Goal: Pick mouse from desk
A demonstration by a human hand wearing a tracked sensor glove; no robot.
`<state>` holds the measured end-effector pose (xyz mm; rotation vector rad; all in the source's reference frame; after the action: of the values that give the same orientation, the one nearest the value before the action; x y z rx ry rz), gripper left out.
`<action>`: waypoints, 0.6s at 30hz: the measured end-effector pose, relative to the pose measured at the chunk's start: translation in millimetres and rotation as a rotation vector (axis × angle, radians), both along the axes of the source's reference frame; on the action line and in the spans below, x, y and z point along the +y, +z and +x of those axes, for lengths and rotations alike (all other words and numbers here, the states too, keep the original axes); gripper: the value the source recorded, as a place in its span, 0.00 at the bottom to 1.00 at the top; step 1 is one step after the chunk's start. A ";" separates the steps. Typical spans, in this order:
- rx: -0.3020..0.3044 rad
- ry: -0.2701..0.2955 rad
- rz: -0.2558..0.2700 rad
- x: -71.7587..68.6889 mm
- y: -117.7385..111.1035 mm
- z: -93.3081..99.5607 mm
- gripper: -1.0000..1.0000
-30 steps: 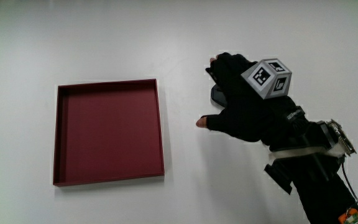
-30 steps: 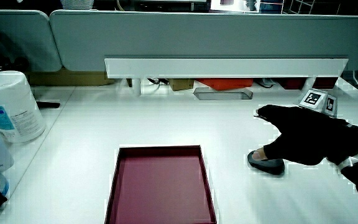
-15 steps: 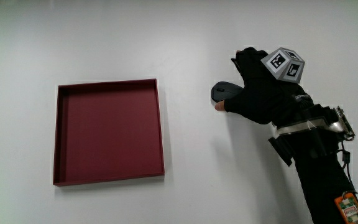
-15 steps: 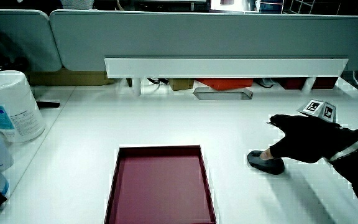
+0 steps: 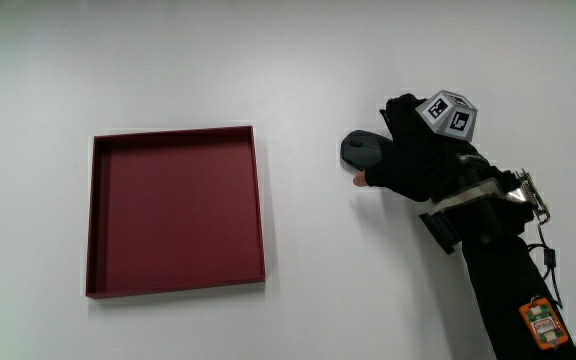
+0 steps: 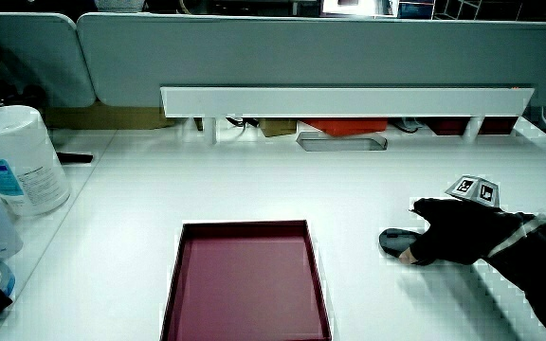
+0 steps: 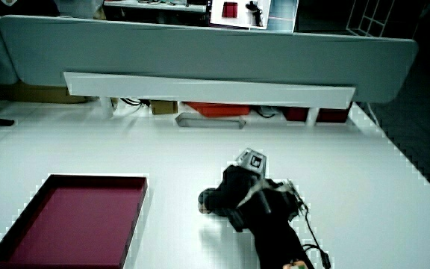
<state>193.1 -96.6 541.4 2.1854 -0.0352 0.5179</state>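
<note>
The white table (image 5: 168,60) bears a red tray (image 5: 176,212) and a mouse (image 5: 361,150).

Mouse (image 5: 359,150) on the table (image 5: 168,60), well apart from the tray (image 5: 176,210), which lies flat on the same surface. Hand (image 5: 413,160) rests low over the mouse, covering the part nearest the forearm (image 5: 498,270); the end toward the tray shows. Patterned cube (image 5: 448,112) sits on the hand's back. In a side view, a canister (image 6: 19,161) stands at the table's edge, farther from the person than the tray (image 6: 245,279) and well apart from the mouse (image 6: 393,241).
</note>
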 end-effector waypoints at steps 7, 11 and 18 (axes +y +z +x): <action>0.057 -0.012 -0.009 0.7 9.2 -2.8 0.54; 0.072 -0.011 0.028 1.0 6.5 -4.2 0.68; 0.097 -0.010 0.074 0.0 6.0 -6.8 0.93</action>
<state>186.4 -96.6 547.4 2.2791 -0.0134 0.4102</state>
